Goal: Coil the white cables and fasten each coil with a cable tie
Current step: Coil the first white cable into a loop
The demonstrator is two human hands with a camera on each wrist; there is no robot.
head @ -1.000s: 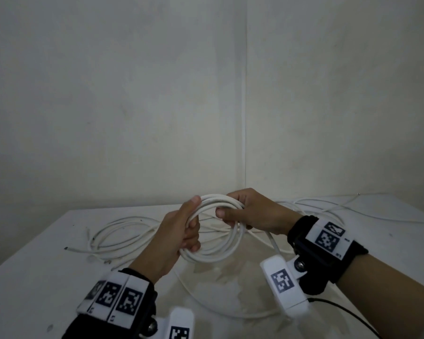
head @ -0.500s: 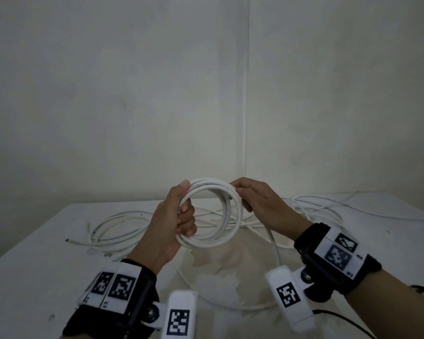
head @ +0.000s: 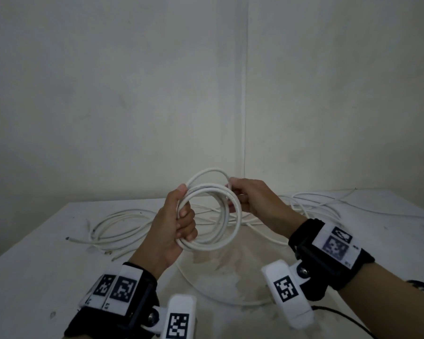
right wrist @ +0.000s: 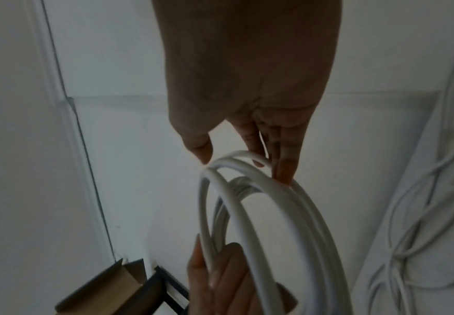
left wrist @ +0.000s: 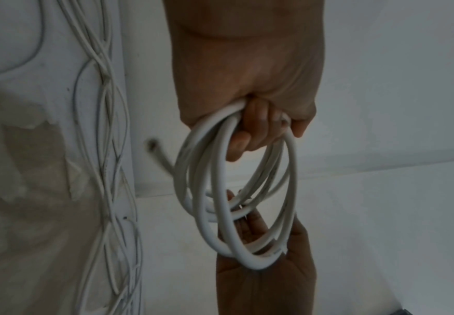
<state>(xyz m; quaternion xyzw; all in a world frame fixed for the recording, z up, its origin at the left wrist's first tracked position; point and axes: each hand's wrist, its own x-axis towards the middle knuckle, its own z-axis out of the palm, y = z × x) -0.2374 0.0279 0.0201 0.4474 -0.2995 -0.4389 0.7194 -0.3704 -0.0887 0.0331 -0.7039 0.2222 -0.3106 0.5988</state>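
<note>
The left hand (head: pixel 174 231) is closed round one side of a white cable coil (head: pixel 213 243), its fingers (head: pixel 185 225) curled through the ring and the thumb laid along the top strands. From the left wrist view the bundle passes between the curled fingers and the palm, and several loops hang from that grip. The right hand (head: pixel 255 199) meets the coil at its opposite upper edge. Its thumb and fingertips (right wrist: pixel 285 168) pinch the outermost loop there, with the fingers nearly straight and pointing toward the left hand; the rest of that hand holds nothing. The coil is held upright above the bench (head: pixel 34 277), between the two hands, clear of the surface. A short free end of the cable (left wrist: pixel 161 157) sticks out from the coil beside the left hand, blurred in the left wrist view. One strand runs from the coil down to the bench and curves across a stained, discoloured patch (head: pixel 220 272) of the surface below the hands.

Further out, loose white cables (head: pixel 118 228) lie in wide loops on the bench to the left, with cut ends near the left edge of the pile. More loose strands (head: pixel 323 206) spread toward the right rear corner. Both wrists carry black straps with white marker blocks (head: pixel 286 292). Pale walls meet in a corner behind the bench. In the right wrist view a brown cardboard box (right wrist: pixel 104 292) sits low beside a dark frame.
</note>
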